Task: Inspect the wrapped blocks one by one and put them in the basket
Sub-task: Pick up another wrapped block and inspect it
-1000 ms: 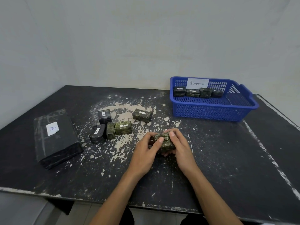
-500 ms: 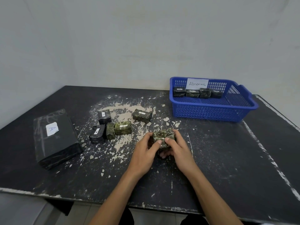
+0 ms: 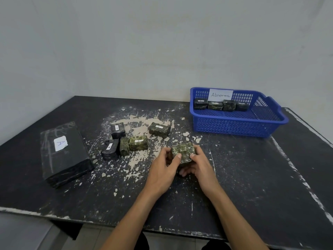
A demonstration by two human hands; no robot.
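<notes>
A greenish wrapped block (image 3: 183, 152) is held just above the table's middle between my left hand (image 3: 163, 169) and my right hand (image 3: 199, 166), thumbs on its near face. Several more wrapped blocks lie to the left: two black ones (image 3: 118, 129) (image 3: 110, 149), a narrow green one (image 3: 124, 146), a green one (image 3: 138, 143) and a dark green one (image 3: 159, 129). The blue basket (image 3: 234, 123) marked "Abnormal" stands at the back right, with several wrapped blocks (image 3: 215, 105) in a row along its far wall.
A large black wrapped slab (image 3: 63, 156) labelled "A" lies at the table's left. The black table (image 3: 252, 177) has chipped paint in its middle. A grey wall rises right behind the table.
The block has been turned in my hands and lifted a little; my thumbs have shifted on its near face. The other blocks and the basket have not moved.
</notes>
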